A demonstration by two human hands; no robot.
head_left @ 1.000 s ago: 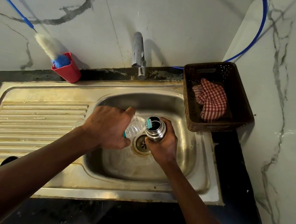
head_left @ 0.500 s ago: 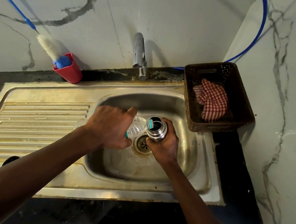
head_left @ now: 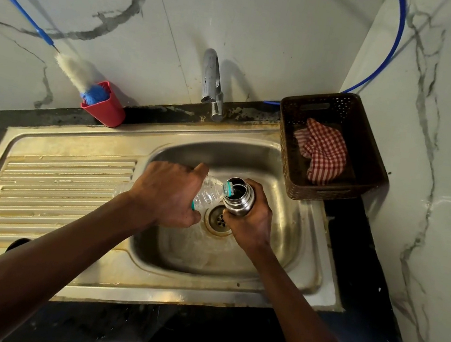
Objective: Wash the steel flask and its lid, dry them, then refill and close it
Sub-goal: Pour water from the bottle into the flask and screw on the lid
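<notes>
Over the drain (head_left: pixel 220 220) of the steel sink (head_left: pixel 229 294) we hold both things: our right hand (head_left: pixel 252 221) is wrapped around the body of the steel flask (head_left: pixel 239 199), which stands nearly upright with its open mouth facing up, just above and right of the drain, and our left hand (head_left: pixel 168 191) is clenched around a clear plastic bottle (head_left: pixel 209 194) tilted down to the right so that its teal-ringed neck rests at the flask's rim. A teal band of label shows on the bottle at our thumb, but we cannot read any writing on it, and we see no brand on the flask either. The flask's lid is not something we can pick out. Behind the drain, at the wall, stands the chrome tap (head_left: pixel 212 86). To the right of the drain and further back, a brown perforated basket (head_left: pixel 373 152) sits on the dark counter with a red-and-white checked cloth (head_left: pixel 323 153) crumpled inside it. Left of the drain lies the ribbed draining board (head_left: pixel 61 184), and behind that a red cup (head_left: pixel 107 110) leans against the marble wall with a blue-handled bottle brush (head_left: pixel 78 72) standing in it, white bristles up
</notes>
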